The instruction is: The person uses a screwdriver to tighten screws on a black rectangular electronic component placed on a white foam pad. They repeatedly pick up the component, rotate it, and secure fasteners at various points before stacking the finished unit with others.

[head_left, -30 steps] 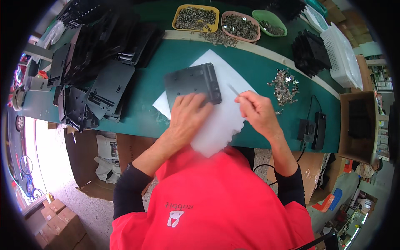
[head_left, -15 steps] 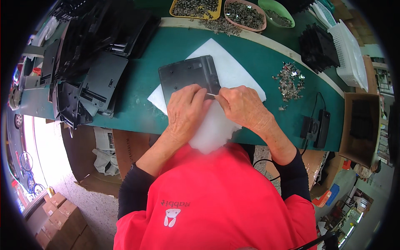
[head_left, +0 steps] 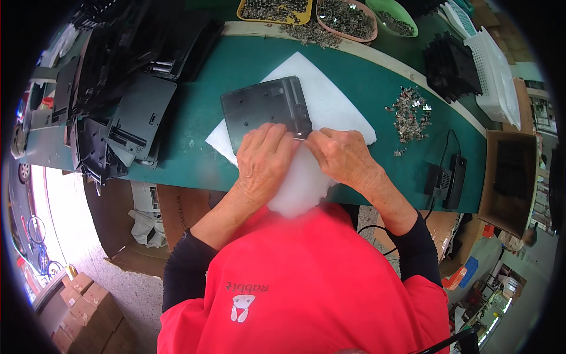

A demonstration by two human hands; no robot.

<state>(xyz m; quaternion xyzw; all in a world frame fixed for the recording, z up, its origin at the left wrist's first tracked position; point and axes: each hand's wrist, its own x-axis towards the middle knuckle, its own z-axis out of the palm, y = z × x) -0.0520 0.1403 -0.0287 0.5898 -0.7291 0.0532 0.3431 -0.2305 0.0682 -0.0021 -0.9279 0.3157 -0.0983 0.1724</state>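
Black panel (head_left: 259, 105): on white foam (head_left: 337, 109), just beyond both hands
Left hand (head_left: 263, 159): fingers at its near edge, grip I can't tell
Right hand (head_left: 345, 156): fingers pinching a thin tool (head_left: 299, 139), crosswise at the panel's near right corner

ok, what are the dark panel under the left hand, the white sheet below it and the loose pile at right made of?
Dark panel: likely moulded plastic, satin black; small raised bosses and a shaped edge suggest it.
White sheet: probably soft foam, matte, with a ragged near edge; padding felt possible.
Loose pile: likely metal, silvery with bright glints; alloy unclear.
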